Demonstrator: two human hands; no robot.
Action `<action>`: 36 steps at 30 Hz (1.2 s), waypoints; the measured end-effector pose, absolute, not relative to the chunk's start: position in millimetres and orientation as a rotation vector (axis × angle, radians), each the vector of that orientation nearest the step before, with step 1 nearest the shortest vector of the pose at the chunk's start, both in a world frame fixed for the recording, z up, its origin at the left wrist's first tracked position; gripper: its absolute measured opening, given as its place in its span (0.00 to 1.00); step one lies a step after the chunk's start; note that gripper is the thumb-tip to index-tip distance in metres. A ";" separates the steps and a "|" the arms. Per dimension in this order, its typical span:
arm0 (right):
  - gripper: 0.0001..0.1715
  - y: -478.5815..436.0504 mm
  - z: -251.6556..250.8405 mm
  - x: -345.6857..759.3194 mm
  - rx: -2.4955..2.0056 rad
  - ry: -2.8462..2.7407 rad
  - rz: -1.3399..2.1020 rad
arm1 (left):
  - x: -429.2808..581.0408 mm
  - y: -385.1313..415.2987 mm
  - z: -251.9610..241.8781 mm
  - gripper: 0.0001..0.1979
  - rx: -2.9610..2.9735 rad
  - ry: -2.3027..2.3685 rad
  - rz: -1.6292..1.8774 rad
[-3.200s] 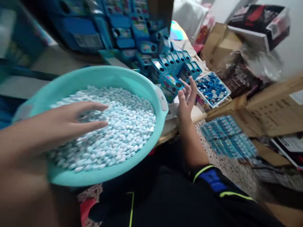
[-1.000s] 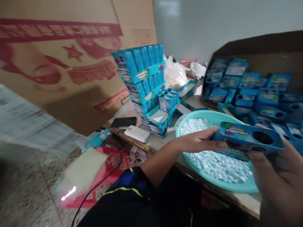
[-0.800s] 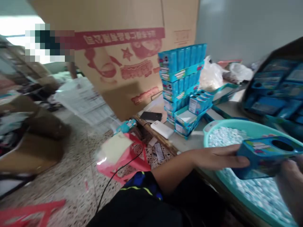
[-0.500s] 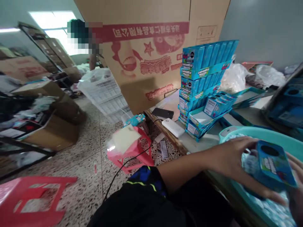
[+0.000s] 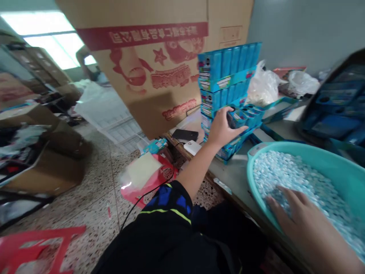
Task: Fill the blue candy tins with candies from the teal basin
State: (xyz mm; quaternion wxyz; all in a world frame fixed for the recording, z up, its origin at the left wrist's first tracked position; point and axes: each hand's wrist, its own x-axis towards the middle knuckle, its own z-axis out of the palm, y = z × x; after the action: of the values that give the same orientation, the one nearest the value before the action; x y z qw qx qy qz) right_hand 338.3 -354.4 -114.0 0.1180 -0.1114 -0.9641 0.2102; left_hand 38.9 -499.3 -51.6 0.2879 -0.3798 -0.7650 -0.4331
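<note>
My left hand (image 5: 221, 128) reaches out to an open blue display tray (image 5: 238, 141) at the foot of a stack of blue candy cartons (image 5: 228, 72). Its fingers are closed round a small blue candy box (image 5: 236, 118) among the boxes standing in that tray. My right hand (image 5: 299, 220) lies flat, fingers spread, on the small white and pale blue candies (image 5: 299, 179) that fill a turquoise basin (image 5: 251, 171) at the table's near edge.
A huge printed cardboard carton (image 5: 159, 57) stands behind the table. A black phone (image 5: 185, 134) and a white power bank (image 5: 192, 147) lie by the stack. A carton of blue boxes (image 5: 336, 102) leans at right. Plastic bags (image 5: 262, 85) sit behind. On the floor stand red stools (image 5: 37, 247).
Both hands held the blue box over the basin. Now my left hand has carried it left to the display tray, and my right hand has dropped onto the candies.
</note>
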 end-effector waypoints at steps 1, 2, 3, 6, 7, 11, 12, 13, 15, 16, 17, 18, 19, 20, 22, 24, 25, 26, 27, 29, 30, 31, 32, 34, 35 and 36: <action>0.32 -358.3 -108.8 337.2 -0.389 -2.847 0.608 | 36.2 -495.7 -54.2 0.37 -1.018 -2.037 -1.134; 0.34 -362.4 -103.1 335.4 -0.443 -2.877 0.608 | 33.6 -492.2 -57.0 0.36 -1.018 -2.035 -1.117; 0.36 -366.5 -96.9 333.1 -0.508 -2.887 0.607 | 30.9 -489.0 -59.7 0.36 -1.008 -2.038 -1.111; 0.37 -375.4 -78.7 326.1 -0.599 -2.935 0.649 | 21.1 -481.8 -65.8 0.37 -0.961 -2.053 -1.119; 0.37 -376.9 -73.8 324.6 -0.616 -2.951 0.665 | 18.1 -480.4 -66.8 0.37 -0.953 -2.058 -1.122; 0.35 -377.9 -62.9 324.1 -0.645 -2.974 0.694 | 12.5 -478.7 -66.1 0.38 -0.990 -2.049 -1.076; 0.35 -377.5 -62.0 324.5 -0.639 -2.975 0.699 | 12.8 -478.9 -65.3 0.38 -0.995 -2.049 -1.053; 0.34 -377.2 -61.4 324.6 -0.637 -2.976 0.704 | 13.7 -479.3 -64.3 0.38 -0.992 -2.056 -1.035; 0.33 -377.0 -60.0 324.5 -0.650 -2.984 0.714 | 16.2 -479.8 -62.0 0.38 -0.988 -2.094 -1.034; 0.33 -377.0 -58.8 324.3 -0.659 -2.990 0.720 | 17.7 -480.0 -60.9 0.37 -0.987 -2.123 -1.055; 0.33 -377.2 -57.4 324.0 -0.666 -2.995 0.727 | 19.3 -480.0 -59.8 0.36 -0.985 -2.158 -1.087; 0.33 -377.4 -55.7 323.8 -0.667 -2.998 0.735 | 20.8 -479.9 -58.8 0.35 -0.978 -2.198 -1.122; 0.33 -377.7 -53.8 323.7 -0.664 -3.001 0.739 | 22.3 -479.7 -57.9 0.33 -0.962 -2.242 -1.155; 0.33 -378.0 -52.0 323.6 -0.659 -3.004 0.740 | 23.5 -479.4 -57.1 0.33 -0.934 -2.281 -1.182; 0.33 -378.6 -48.9 323.9 -0.658 -3.011 0.735 | 24.7 -478.8 -55.8 0.33 -0.859 -2.334 -1.220; 0.32 -379.2 -47.3 324.3 -0.673 -3.014 0.727 | 23.8 -478.8 -54.6 0.35 -0.785 -2.357 -1.249; 0.31 -379.5 -47.0 324.5 -0.680 -3.012 0.724 | 22.6 -479.3 -53.8 0.35 -0.762 -2.364 -1.264; 0.31 -379.7 -47.0 324.6 -0.684 -3.008 0.722 | 21.1 -480.0 -52.8 0.35 -0.752 -2.373 -1.284; 0.31 -379.9 -47.1 324.6 -0.684 -3.003 0.720 | 19.6 -481.0 -51.6 0.34 -0.765 -2.388 -1.312; 0.30 -380.2 -47.0 324.4 -0.680 -2.996 0.724 | 17.0 -483.4 -49.0 0.32 -0.847 -2.419 -1.389; 0.29 -380.3 -46.7 324.1 -0.678 -2.994 0.730 | 16.0 -484.6 -48.0 0.31 -0.904 -2.432 -1.429; 0.28 -380.3 -46.0 323.9 -0.678 -2.992 0.738 | 15.3 -485.8 -47.4 0.30 -0.957 -2.439 -1.461; 0.27 -380.3 -45.0 323.6 -0.682 -2.992 0.746 | 14.8 -486.8 -47.3 0.30 -1.005 -2.440 -1.485; 0.25 -380.5 -42.3 323.1 -0.700 -2.995 0.756 | 13.9 -488.3 -48.8 0.33 -1.077 -2.413 -1.522; 0.24 -380.7 -40.6 323.0 -0.709 -3.000 0.755 | 13.7 -489.1 -50.1 0.34 -1.109 -2.392 -1.541; 0.23 -381.0 -39.0 322.9 -0.720 -3.007 0.750 | 14.0 -489.8 -51.6 0.34 -1.136 -2.368 -1.560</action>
State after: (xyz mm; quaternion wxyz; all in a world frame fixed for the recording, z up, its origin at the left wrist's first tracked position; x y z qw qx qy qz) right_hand 322.9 -381.0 -39.0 -0.0200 -0.2262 -0.9450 0.2355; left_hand 14.0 -489.8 -51.6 0.0433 -0.3716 -0.7744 -0.5102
